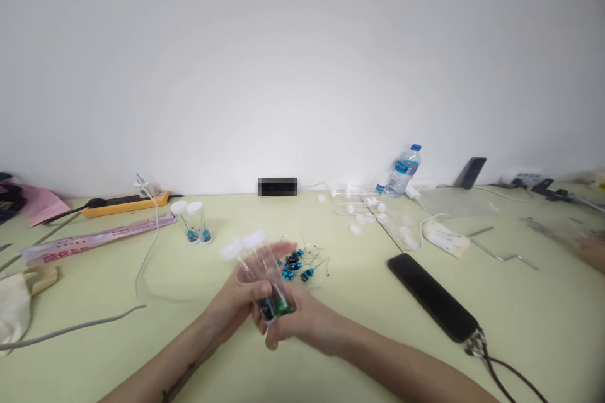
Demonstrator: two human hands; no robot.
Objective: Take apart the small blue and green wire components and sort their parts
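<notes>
Both my hands are closed around two clear plastic tubes (pixel 266 267), tilted side by side with their white caps up and to the left. Small dark blue and green parts show in the lower ends. My left hand (pixel 240 295) has its thumb across the front of the tubes, with some fingers stretched out behind. My right hand (pixel 309 321) grips the bottom ends. Just beyond them lies a loose pile of small blue and black parts with thin wire leads (pixel 295 266). Two similar capped tubes (pixel 197 223) stand upright to the left, with blue parts inside.
Clear tubes and white caps (pixel 355 228) lie at the back, near a water bottle (pixel 403 171). A black phone (pixel 432 296) with a cord lies to the right. On the left are a yellow power strip (pixel 125 204) and cables. Another person's hand (pixel 593 253) shows at far right.
</notes>
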